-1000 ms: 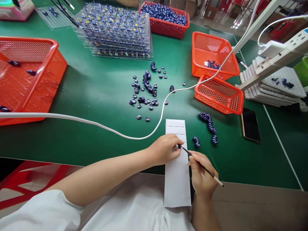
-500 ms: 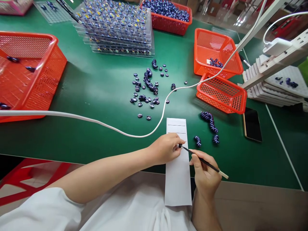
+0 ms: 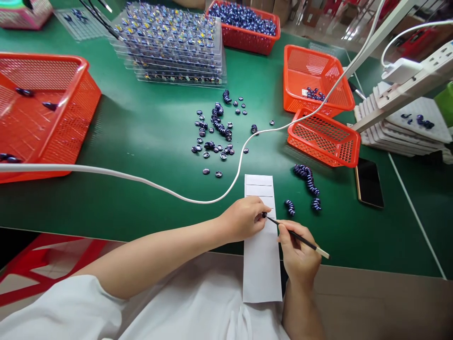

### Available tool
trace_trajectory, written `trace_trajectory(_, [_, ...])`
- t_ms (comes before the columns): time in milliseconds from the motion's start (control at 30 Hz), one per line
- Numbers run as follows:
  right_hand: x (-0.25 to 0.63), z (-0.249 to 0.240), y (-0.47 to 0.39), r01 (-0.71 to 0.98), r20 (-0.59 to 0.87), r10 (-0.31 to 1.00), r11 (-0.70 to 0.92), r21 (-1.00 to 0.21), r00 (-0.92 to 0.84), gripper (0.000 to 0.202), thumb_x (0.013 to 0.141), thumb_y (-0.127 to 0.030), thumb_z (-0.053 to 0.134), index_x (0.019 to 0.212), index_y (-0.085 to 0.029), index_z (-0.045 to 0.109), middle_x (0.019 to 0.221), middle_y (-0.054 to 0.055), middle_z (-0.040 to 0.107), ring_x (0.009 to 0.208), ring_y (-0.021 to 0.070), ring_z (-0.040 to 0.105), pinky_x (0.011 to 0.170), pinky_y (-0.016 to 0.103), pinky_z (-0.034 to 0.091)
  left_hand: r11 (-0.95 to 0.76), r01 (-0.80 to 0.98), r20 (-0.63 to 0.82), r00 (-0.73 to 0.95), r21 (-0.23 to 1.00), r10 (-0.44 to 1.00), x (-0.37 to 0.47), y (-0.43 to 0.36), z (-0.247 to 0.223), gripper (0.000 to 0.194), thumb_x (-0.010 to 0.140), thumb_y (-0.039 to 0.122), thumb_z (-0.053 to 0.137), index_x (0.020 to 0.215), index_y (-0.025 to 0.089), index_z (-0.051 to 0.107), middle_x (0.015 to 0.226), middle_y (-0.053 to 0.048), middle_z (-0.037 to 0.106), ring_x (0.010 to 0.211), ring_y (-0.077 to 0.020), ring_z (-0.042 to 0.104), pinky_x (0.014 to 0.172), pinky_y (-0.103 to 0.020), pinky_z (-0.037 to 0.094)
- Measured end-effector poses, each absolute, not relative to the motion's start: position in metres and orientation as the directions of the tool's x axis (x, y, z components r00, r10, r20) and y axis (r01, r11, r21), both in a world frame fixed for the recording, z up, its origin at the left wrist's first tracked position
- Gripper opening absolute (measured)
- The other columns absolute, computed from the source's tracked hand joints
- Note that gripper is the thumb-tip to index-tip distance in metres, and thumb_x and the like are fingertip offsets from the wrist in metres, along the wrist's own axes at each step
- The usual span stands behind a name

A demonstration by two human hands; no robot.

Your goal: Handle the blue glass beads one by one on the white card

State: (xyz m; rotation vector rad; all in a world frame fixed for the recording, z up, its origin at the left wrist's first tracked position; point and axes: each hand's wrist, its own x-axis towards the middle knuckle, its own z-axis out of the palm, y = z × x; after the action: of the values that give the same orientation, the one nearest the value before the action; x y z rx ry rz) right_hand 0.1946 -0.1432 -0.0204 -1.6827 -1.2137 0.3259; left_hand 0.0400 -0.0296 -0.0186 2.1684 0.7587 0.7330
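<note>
My left hand (image 3: 246, 218) is closed over a lined white paper strip (image 3: 262, 269), pinching a small dark bead (image 3: 264, 215) between thumb and forefinger. Held like a pen in my right hand (image 3: 300, 250) is a thin black paintbrush (image 3: 300, 237) with a pale end. Its tip meets the bead at my left fingertips. To the right of the strip lies a short row of dark blue shiny beads (image 3: 290, 208), with a longer curved row (image 3: 307, 179) beyond it. More loose beads (image 3: 220, 123) are scattered further back on the green table.
A white cable (image 3: 184, 198) crosses the table. Orange baskets (image 3: 318, 106) stand at the right and another (image 3: 81, 108) at the left. Stacked clear trays (image 3: 180, 78) of beads and a full red basket (image 3: 247, 43) are at the back. A phone (image 3: 368, 183) lies right.
The brush and my right hand have shifted slightly left, and the brush's pale end has swung left and up a little. My left hand keeps its pinch on the bead.
</note>
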Motion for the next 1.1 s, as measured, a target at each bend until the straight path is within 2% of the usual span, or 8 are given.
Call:
trace_trajectory(300, [0.199,-0.018,-0.143,0.431,0.207,0.822,-0.050,-0.901,0.530,0.019,0.086,-0.037,0.070,0.093,-0.019,0.073,0.082,0.004,0.074,0.052,0.0124,0.064,0.051,0.025,0.056,-0.567,0.295,0.249,0.678,0.769,0.691,0.040,-0.031,-0.016,0.028,0.074,0.007,0.062,0.099,0.012,0.074,0.079,-0.005,0.068,0.065,-0.0130,0.062,0.067,-0.024,0.055])
trace_trajectory(467, [0.197,-0.020,-0.142,0.601,0.346,0.809,-0.012,-0.799,0.476,0.020,0.087,-0.039,0.069,0.090,-0.021,0.075,0.077,0.004,0.074,0.063,0.0167,0.069,0.064,0.027,0.059,-0.553,0.346,0.206,0.678,0.758,0.706,0.041,-0.031,-0.016,0.030,0.074,0.007,0.064,0.100,0.015,0.075,0.080,-0.003,0.068,0.062,-0.0114,0.061,0.068,-0.024,0.056])
trace_trajectory(533, [0.197,-0.023,-0.142,0.617,0.384,0.797,0.018,-0.787,0.466,0.020,0.088,-0.039,0.068,0.092,-0.021,0.075,0.079,0.004,0.074,0.065,0.0172,0.070,0.067,0.028,0.059,-0.546,0.364,0.195,0.670,0.755,0.716,0.042,-0.032,-0.016,0.031,0.073,0.007,0.064,0.101,0.015,0.075,0.080,-0.003,0.068,0.061,-0.0111,0.061,0.068,-0.023,0.056])
trace_trajectory(767, [0.202,-0.023,-0.147,0.402,0.285,0.778,0.046,-0.914,0.560,0.023,0.086,-0.039,0.071,0.097,-0.020,0.075,0.084,0.004,0.073,0.054,0.0128,0.066,0.054,0.025,0.058,-0.549,0.380,0.242,0.612,0.745,0.753,0.027,-0.017,-0.004,0.029,0.076,0.008,0.062,0.103,0.014,0.074,0.082,-0.004,0.068,0.066,-0.0126,0.062,0.068,-0.024,0.056])
trace_trajectory(833, [0.205,-0.019,-0.150,0.321,0.244,0.754,0.046,-0.946,0.609,0.024,0.085,-0.039,0.073,0.096,-0.019,0.075,0.083,0.005,0.073,0.054,0.0132,0.066,0.053,0.026,0.058,-0.554,0.446,0.271,0.553,0.703,0.788,0.010,0.000,0.004,0.032,0.081,0.008,0.057,0.109,0.015,0.072,0.091,-0.007,0.069,0.071,-0.0145,0.064,0.072,-0.027,0.057])
trace_trajectory(933, [0.211,-0.017,-0.153,0.240,0.211,0.683,0.054,-0.969,0.699,0.025,0.083,-0.039,0.074,0.094,-0.017,0.073,0.082,0.005,0.073,0.054,0.0135,0.065,0.052,0.027,0.057,-0.555,0.674,0.374,0.413,0.488,0.830,-0.016,0.029,0.013,0.040,0.081,0.007,0.050,0.116,0.016,0.069,0.106,-0.013,0.069,0.098,-0.0258,0.063,0.092,-0.045,0.055])
trace_trajectory(1000, [0.213,-0.017,-0.152,0.206,0.205,0.626,0.072,-0.976,0.753,0.024,0.083,-0.038,0.075,0.091,-0.016,0.071,0.076,0.004,0.071,0.052,0.0130,0.063,0.051,0.027,0.055,-0.493,0.782,0.428,0.323,0.381,0.844,-0.025,0.041,0.014,0.045,0.079,0.008,0.052,0.122,0.015,0.065,0.117,-0.017,0.064,0.111,-0.0332,0.058,0.098,-0.055,0.050])
trace_trajectory(1100, [0.214,-0.019,-0.147,0.174,0.219,0.525,0.135,-0.976,0.822,0.022,0.085,-0.038,0.073,0.088,-0.016,0.069,0.068,0.001,0.068,0.049,0.0117,0.060,0.049,0.026,0.052,-0.562,0.752,0.457,0.388,0.345,0.800,-0.014,0.035,0.010,0.045,0.083,0.011,0.054,0.127,0.018,0.061,0.125,-0.016,0.059,0.121,-0.0352,0.052,0.103,-0.058,0.045])
